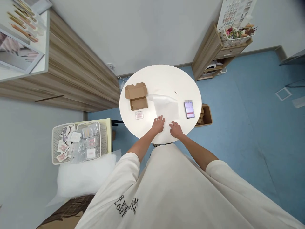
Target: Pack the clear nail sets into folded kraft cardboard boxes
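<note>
A sheet of thin white translucent packing wrap (167, 109) lies on the round white table (164, 71), its far edge curled into a roll. My left hand (158, 125) rests at the near left edge of the sheet, fingers stretched out and slightly apart. At the near right edge, my right hand (176, 129) lies palm down with its fingers spread. Neither hand appears to hold anything. To the left stands a brown cardboard box (138, 103) with its lid up. In front of the box is a small clear case (139, 115) with pink pieces inside.
A blurred-out phone (189, 109) lies on the table's right side. Below it stands a brown bin (206, 115) holding cardboard. At left, a white basket (52, 143) holds clear cases and cards, beside a stack of white wrap (88, 176). Wooden cabinets (83, 63) flank the wall.
</note>
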Demonstrator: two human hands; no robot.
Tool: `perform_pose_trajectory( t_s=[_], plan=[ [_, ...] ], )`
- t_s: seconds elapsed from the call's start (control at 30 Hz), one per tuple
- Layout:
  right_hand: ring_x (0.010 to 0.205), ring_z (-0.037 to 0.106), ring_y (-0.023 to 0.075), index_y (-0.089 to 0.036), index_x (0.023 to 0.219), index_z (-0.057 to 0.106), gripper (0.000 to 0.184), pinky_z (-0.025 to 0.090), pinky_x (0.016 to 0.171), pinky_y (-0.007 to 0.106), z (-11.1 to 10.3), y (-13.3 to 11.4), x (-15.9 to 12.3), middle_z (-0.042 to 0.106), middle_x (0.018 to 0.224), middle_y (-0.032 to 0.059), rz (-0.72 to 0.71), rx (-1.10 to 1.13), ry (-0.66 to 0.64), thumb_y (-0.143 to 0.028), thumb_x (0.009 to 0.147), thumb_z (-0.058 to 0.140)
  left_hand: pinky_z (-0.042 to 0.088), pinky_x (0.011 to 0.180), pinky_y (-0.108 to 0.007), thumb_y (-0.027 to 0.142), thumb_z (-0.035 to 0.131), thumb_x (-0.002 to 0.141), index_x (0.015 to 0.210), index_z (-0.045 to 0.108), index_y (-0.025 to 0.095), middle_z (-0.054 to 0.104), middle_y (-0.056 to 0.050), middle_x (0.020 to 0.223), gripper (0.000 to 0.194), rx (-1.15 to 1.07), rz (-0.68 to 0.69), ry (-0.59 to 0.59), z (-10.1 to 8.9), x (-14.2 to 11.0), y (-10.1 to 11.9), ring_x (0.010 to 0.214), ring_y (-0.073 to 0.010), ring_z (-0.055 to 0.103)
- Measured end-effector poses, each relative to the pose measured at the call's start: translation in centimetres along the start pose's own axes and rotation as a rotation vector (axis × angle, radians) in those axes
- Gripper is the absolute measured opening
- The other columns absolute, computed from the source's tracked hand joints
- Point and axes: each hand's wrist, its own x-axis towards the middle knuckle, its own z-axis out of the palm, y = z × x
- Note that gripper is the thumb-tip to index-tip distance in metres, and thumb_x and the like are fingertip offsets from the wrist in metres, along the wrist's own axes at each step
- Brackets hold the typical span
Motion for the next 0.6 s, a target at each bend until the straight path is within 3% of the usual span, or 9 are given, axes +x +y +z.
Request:
perform_pose_trajectory(
  t_s=[0.13,0.3,0.47,0.6],
  plan=[
    [0.119,0.05,0.0299,-0.019,0.136,0.055,0.041,0.041,0.098,0.041,0.4,-0.2,-0.4,0.052,0.139,0.0148,-0.023,0.004,-0.038,-0.02,0.096,0.047,0.038,0.105,-0.046,0.013,0.046,0.092,0.145,0.042,0.015,0.051,-0.019,0.142,0.053,0.035,0.001,-0.073,1.9,-1.6,0.3,0.13,-0.0314,0.049],
    [0.115,0.052,0.0285,-0.019,0.138,0.053,0.043,0.041,0.096,0.039,0.6,-0.3,-0.6,0.055,0.134,0.0152,-0.038,0.036,-0.007,-0.017,0.097,0.042,0.041,0.094,-0.04,0.007,0.046,0.089,0.133,0.051,0.017,0.06,-0.015,0.123,0.045,0.104,-0.024,-0.106,3.0,-3.1,0.0,0.114,-0.0284,0.055],
    [0.13,0.041,0.0329,-0.019,0.14,0.053,0.046,0.036,0.104,0.044,1.2,-0.6,-0.8,0.042,0.152,0.0151,-0.054,-0.031,0.041,-0.018,0.095,0.046,0.039,0.098,-0.044,0.007,0.049,0.087,0.122,0.057,0.014,0.055,-0.018,0.131,0.036,0.138,-0.029,-0.001,3.7,-4.6,-0.6,0.124,-0.0322,0.049],
    [0.128,0.042,0.0329,-0.019,0.14,0.053,0.047,0.036,0.105,0.045,1.8,-0.8,-0.8,0.045,0.149,0.0156,-0.06,-0.042,0.042,-0.018,0.094,0.047,0.04,0.1,-0.044,0.007,0.048,0.087,0.119,0.058,0.013,0.055,-0.018,0.132,0.034,0.107,-0.027,0.015,4.3,-5.3,-1.1,0.124,-0.0311,0.051]
  ],
)
